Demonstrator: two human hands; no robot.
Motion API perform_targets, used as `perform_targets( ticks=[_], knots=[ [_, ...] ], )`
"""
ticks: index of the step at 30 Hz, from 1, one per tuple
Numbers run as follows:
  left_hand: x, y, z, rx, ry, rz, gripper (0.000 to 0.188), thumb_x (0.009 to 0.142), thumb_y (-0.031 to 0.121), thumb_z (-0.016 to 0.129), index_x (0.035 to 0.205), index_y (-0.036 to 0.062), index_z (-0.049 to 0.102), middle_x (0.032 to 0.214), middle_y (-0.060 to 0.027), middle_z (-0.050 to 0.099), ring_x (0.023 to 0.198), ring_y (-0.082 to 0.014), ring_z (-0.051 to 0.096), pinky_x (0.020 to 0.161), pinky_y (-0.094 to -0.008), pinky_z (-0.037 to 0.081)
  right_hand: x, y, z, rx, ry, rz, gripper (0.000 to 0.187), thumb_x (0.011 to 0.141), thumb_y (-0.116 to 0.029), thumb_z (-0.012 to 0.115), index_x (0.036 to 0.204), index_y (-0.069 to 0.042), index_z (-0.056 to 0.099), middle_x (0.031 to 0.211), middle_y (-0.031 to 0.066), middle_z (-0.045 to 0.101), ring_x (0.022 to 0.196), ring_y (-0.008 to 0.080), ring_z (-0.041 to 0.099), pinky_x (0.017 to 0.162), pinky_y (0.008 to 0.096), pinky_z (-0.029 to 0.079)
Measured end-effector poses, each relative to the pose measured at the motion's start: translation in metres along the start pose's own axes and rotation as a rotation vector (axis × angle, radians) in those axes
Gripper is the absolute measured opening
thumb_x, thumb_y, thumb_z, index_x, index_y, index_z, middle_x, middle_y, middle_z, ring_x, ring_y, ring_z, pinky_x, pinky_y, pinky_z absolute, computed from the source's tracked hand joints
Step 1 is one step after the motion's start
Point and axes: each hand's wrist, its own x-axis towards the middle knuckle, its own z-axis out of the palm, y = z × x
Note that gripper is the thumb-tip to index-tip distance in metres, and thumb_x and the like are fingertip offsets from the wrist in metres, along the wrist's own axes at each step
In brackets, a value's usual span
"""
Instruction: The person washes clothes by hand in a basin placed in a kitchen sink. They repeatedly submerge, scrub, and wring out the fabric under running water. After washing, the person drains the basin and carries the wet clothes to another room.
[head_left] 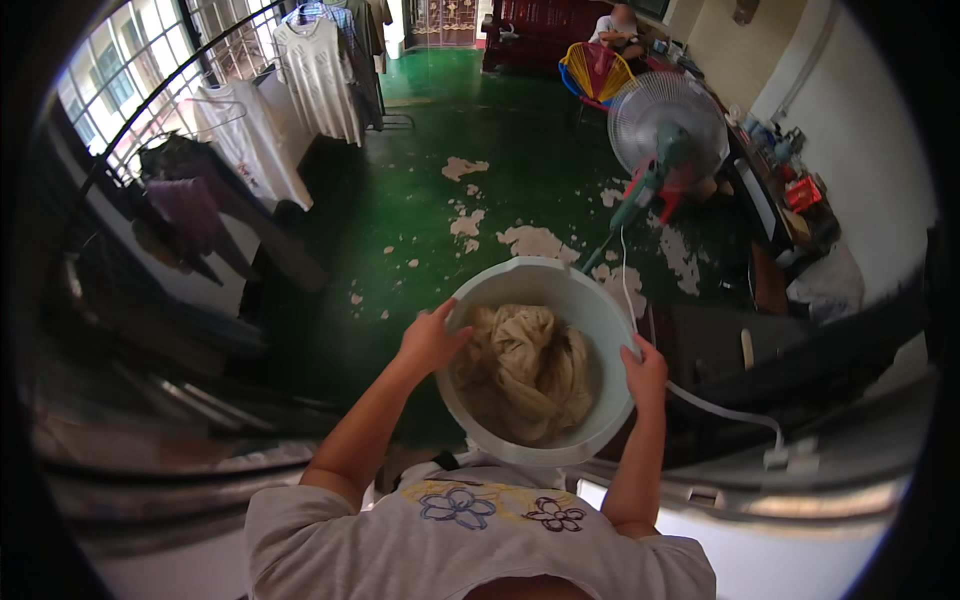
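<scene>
A pale round basin (610, 300) is held up in front of my body, one hand at each side of its rim. My left hand (432, 343) grips the left rim, with fingers reaching over the inside. On the opposite side my right hand (645, 370) is closed on the rim, partly hidden by the basin wall. Inside lies a bunched, wet-looking beige cloth (530, 370), twisted into folds; whether it is one piece or more I cannot tell.
Clothes on hangers (320, 80) line the barred window at left. A standing fan (668, 130) rises ahead right, its white cable (720, 410) running near my right arm. Beyond are a colourful woven chair (597, 75), a seated person (618, 30) and a cluttered side table (790, 190).
</scene>
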Motion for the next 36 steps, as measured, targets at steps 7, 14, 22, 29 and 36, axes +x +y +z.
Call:
perform_targets(
  ticks=[7,14,22,29,36],
  knots=[
    [0.216,0.006,-0.08,-0.032,0.153,-0.103,0.067,0.081,0.04,0.067,0.139,0.019,0.041,0.106,-0.0252,0.059,0.095,-0.0391,0.061,0.081,-0.0438,0.049,0.248,-0.115,0.083,0.083,-0.112,-0.253,0.044,0.082,-0.021,0.067,0.121,-0.001,0.059,0.11,0.0215,0.065,0.103,0.0309,0.063,0.087,0.0364,0.048],
    [0.461,-0.039,-0.131,0.028,0.245,-0.182,0.063,0.081,0.042,0.067,0.136,0.0169,0.046,0.108,-0.0241,0.059,0.096,-0.037,0.062,0.083,-0.0418,0.05,0.468,-0.251,0.186,0.054,-0.208,-0.254,0.043,0.082,-0.022,0.068,0.12,-0.003,0.061,0.086,0.0175,0.068,0.071,0.0226,0.065,0.069,0.0325,0.05],
    [0.735,0.021,-0.178,-0.001,0.168,-0.141,0.067,0.081,0.043,0.066,0.138,0.0199,0.041,0.107,-0.0245,0.059,0.094,-0.038,0.063,0.082,-0.0437,0.052,0.705,-0.323,0.222,0.016,-0.163,-0.103,0.045,0.079,-0.025,0.07,0.12,-0.005,0.062,0.091,0.0175,0.068,0.08,0.0226,0.065,0.074,0.0342,0.05],
    [1.008,0.054,-0.207,-0.005,0.081,-0.066,0.066,0.081,0.045,0.065,0.136,0.0161,0.045,0.103,-0.0248,0.06,0.092,-0.0367,0.063,0.08,-0.0421,0.052,0.961,-0.379,0.283,-0.002,-0.102,-0.142,0.043,0.08,-0.023,0.07,0.119,-0.004,0.062,0.107,0.0207,0.066,0.098,0.0306,0.064,0.085,0.0368,0.049],
    [1.253,0.057,-0.244,-0.012,0.049,-0.115,0.078,0.08,0.043,0.067,0.144,0.0143,0.032,0.111,-0.0256,0.057,0.095,-0.0395,0.062,0.084,-0.0415,0.051,1.211,-0.474,0.371,0.044,-0.149,-0.201,0.05,0.08,-0.026,0.071,0.124,-0.007,0.059,0.117,0.022,0.062,0.111,0.0314,0.06,0.095,0.038,0.045]
  ],
)
